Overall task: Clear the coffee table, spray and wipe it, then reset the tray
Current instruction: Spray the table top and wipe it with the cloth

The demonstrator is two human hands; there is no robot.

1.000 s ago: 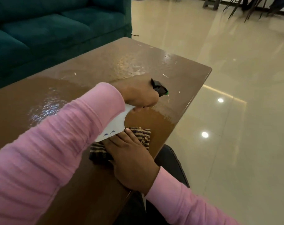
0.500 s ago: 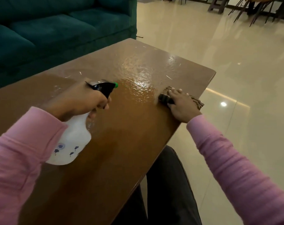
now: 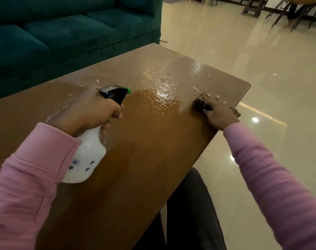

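The brown wooden coffee table (image 3: 153, 177) fills the middle of the head view, its far half wet and shiny with spray. My left hand (image 3: 88, 112) grips the neck of a white spray bottle (image 3: 85, 159) with a black trigger head and green nozzle, held above the table and aimed at the far end. My right hand (image 3: 218, 112) presses flat on a dark striped cloth (image 3: 199, 103) near the table's right edge. No tray is in view.
A teal sofa (image 3: 63, 33) runs along the table's far left side. Glossy beige floor (image 3: 261, 69) lies to the right. Chair and table legs (image 3: 280, 13) stand at the far top right. My dark-trousered knee (image 3: 189, 213) sits below the table's near edge.
My left hand pulled the spray bottle back to the left. My right hand slid the cloth from the near edge to the far right side of the table.
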